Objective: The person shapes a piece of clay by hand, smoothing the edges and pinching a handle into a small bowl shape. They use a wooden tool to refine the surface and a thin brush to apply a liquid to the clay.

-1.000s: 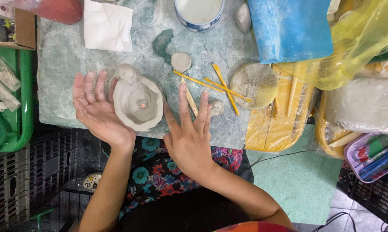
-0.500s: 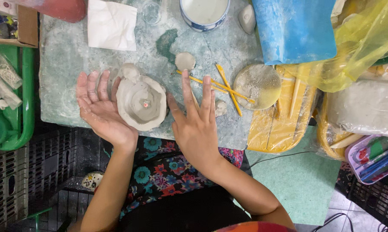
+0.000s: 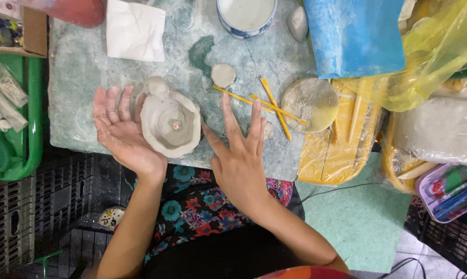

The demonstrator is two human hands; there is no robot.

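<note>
A grey clay bowl (image 3: 170, 124) with a small lump on its far rim and a tiny pink dot inside sits on the grey-green work slab (image 3: 88, 67). My left hand (image 3: 120, 132) lies palm up against the bowl's left side, fingers spread. My right hand (image 3: 238, 155) rests flat on the slab just right of the bowl, fingers apart, holding nothing. Beyond its fingertips lie yellow wooden sticks (image 3: 264, 103) and a small flat clay disc (image 3: 223, 75).
A round sponge (image 3: 310, 105), a blue-rimmed bowl of slip (image 3: 246, 15), a white paper sheet (image 3: 136, 30), a blue roll (image 3: 355, 36), yellow plastic bags over wrapped clay (image 3: 440, 129), and a green tray (image 3: 16, 119) at left surround the slab.
Both hands and the bowl sit slightly lower and farther right in view than before; the hands keep the same open pose on either side of the bowl.
</note>
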